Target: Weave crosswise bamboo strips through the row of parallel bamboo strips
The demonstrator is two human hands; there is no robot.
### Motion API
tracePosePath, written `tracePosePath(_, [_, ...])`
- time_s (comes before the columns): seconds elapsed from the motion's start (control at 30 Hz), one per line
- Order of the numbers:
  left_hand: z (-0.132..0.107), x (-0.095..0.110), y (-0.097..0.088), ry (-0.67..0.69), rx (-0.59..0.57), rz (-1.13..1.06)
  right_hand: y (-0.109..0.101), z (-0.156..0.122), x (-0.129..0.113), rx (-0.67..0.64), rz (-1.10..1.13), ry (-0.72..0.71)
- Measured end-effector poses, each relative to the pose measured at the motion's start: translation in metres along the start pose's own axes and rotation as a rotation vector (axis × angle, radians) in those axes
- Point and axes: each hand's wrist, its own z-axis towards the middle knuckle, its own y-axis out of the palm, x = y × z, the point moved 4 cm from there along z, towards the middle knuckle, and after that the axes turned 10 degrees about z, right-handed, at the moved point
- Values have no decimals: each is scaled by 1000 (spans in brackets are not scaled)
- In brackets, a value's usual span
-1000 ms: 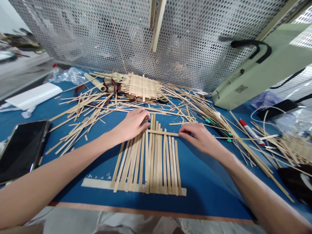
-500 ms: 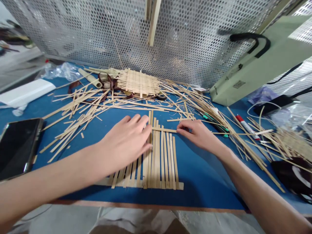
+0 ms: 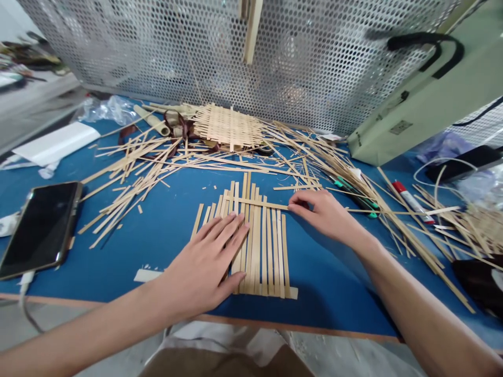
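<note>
Upright bamboo strips point(image 3: 254, 246) lie side by side on the blue table, their near ends along a pale strip of tape point(image 3: 291, 292). Across their upper part runs a crosswise bamboo strip point(image 3: 264, 203), over some strips and apparently under others. My right hand point(image 3: 314, 208) pinches the right end of this crosswise strip between thumb and fingers. Flat on the left half of the upright strips rests my left hand point(image 3: 214, 256), fingers spread, covering their middle and lower parts.
A woven bamboo piece point(image 3: 228, 127) lies at the back among loose bamboo strips point(image 3: 133, 196). To the left are a phone point(image 3: 41, 225) and a white box-like object point(image 3: 57, 144). A red-capped marker point(image 3: 412, 203) and a green paper bag point(image 3: 416, 99) are at right, before a perforated metal panel point(image 3: 314, 68).
My left hand has moved down and toward me, uncovering the left part of the crosswise strip and the tops of the upright strips. My right hand keeps its pinch. The camera view has shifted slightly.
</note>
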Motion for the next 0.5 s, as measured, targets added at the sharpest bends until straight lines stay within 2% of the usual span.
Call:
tracePosePath(0.3, [-8, 1, 8, -54, -67, -194, 1, 1, -1, 1, -26, -18])
tracePosePath(0.4, [-3, -3, -1, -41, -57, -172, 1, 1, -2, -1, -38, -21])
tracePosePath(0.5, [21, -21, -16, -48, -26, -124, -4, 4, -7, -14, -69, -47])
